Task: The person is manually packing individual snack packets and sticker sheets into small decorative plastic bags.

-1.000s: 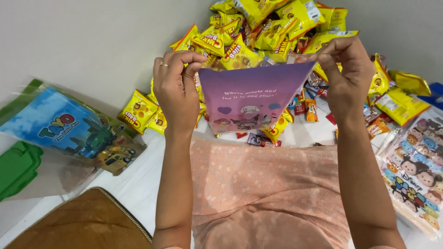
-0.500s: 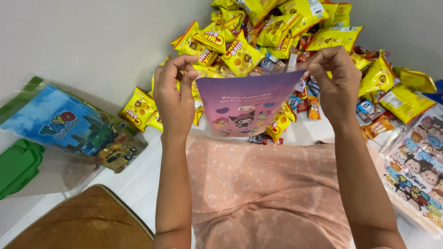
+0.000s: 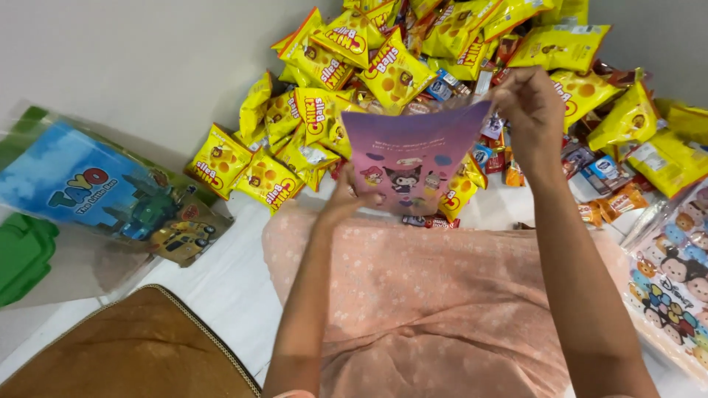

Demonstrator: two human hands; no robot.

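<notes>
I hold a purple and pink gift bag (image 3: 413,158) with cartoon figures up in front of me, over my lap. My right hand (image 3: 529,110) pinches its top right corner. My left hand (image 3: 346,197) sits at the bag's lower left edge, fingers curled behind it. Behind the bag lies a big heap of yellow snack packets (image 3: 383,70) mixed with small wrapped sweets (image 3: 612,199).
A blue and green cartoon bag (image 3: 96,188) lies at the left on white bedding. A green thing (image 3: 22,254) pokes in at the far left. A brown cushion (image 3: 125,346) fills the lower left. More cartoon-printed bags (image 3: 675,284) lie at the right edge. My lap is covered in peach cloth (image 3: 442,302).
My left hand has dropped from the bag's top left corner to its lower left edge. The right hand keeps the top right corner. The bag now tilts, lower on the left.
</notes>
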